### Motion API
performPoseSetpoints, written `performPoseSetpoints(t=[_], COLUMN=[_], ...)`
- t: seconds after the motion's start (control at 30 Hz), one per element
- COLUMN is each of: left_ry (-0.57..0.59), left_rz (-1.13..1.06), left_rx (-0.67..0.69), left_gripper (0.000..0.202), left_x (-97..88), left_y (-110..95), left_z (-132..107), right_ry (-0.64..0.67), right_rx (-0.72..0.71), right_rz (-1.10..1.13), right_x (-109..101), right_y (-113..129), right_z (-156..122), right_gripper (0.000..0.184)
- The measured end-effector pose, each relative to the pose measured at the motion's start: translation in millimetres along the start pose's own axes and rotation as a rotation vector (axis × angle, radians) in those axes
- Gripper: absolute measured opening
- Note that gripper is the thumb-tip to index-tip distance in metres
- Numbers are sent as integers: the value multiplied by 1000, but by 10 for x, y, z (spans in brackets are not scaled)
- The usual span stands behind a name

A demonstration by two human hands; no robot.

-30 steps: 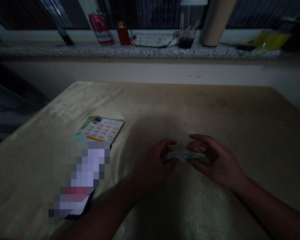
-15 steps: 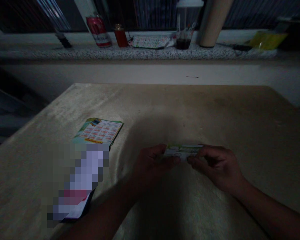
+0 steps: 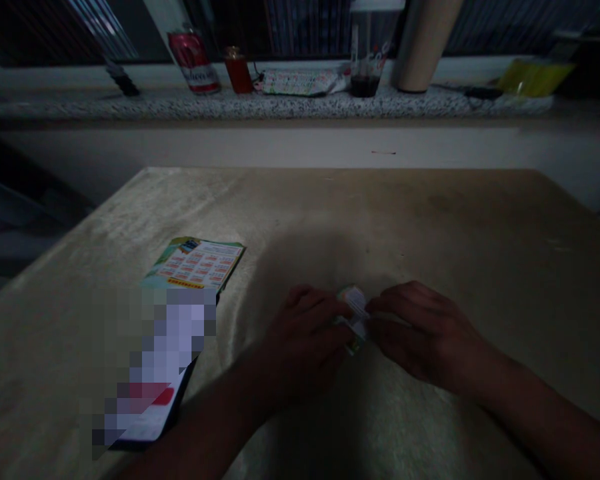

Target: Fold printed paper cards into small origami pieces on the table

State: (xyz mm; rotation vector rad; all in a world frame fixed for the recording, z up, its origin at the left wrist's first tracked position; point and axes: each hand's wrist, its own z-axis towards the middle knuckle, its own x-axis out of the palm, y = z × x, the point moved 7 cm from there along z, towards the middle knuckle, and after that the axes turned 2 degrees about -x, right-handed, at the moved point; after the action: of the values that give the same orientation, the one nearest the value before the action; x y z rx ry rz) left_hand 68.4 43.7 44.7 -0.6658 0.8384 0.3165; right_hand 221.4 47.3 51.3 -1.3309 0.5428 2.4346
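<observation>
In dim light, my left hand (image 3: pixel 307 337) and my right hand (image 3: pixel 420 333) meet over the near middle of a beige table (image 3: pixel 430 227). Both pinch a small folded piece of white and green printed paper (image 3: pixel 354 313), which stands narrow and upright between the fingertips, just above the tabletop. The fingers of both hands are curled closed on it.
A printed sheet with red boxes (image 3: pixel 196 263) lies left of my hands, with a blurred-out flat object (image 3: pixel 155 373) below it. Along the stone ledge (image 3: pixel 280 103) behind stand a red can (image 3: pixel 194 60), a small red jar (image 3: pixel 239 70), a dark-liquid cup (image 3: pixel 367 63) and a yellow item (image 3: pixel 533 77).
The paper was held wide and flat between my hands; now my hands have come together and the paper shows narrow and upright between them.
</observation>
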Motion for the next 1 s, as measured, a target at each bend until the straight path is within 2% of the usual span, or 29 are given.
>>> performPoseSetpoints(t=[0.1, 0.17, 0.33, 0.63, 0.8, 1.0], left_ry=[217, 312, 390, 405, 316, 216], left_rz=[18, 29, 35, -48, -74, -14], left_rx=[-37, -59, -85, -134, -245, -432], left_gripper=[18, 20, 13, 15, 13, 11], left_x=[130, 172, 182, 136, 97, 165], left_y=[36, 46, 49, 69, 153, 314], left_z=[-51, -70, -76, -63, -50, -97], right_ry=[109, 114, 82, 137, 154, 163], right_rx=[87, 137, 214, 385, 408, 436], right_rz=[178, 234, 279, 301, 307, 288], right_x=[111, 156, 263, 368, 375, 370], right_y=[-114, -194, -273, -291, -291, -283], right_z=[-1, -13, -41, -66, -53, -36], right_gripper=[12, 16, 23, 27, 26, 27])
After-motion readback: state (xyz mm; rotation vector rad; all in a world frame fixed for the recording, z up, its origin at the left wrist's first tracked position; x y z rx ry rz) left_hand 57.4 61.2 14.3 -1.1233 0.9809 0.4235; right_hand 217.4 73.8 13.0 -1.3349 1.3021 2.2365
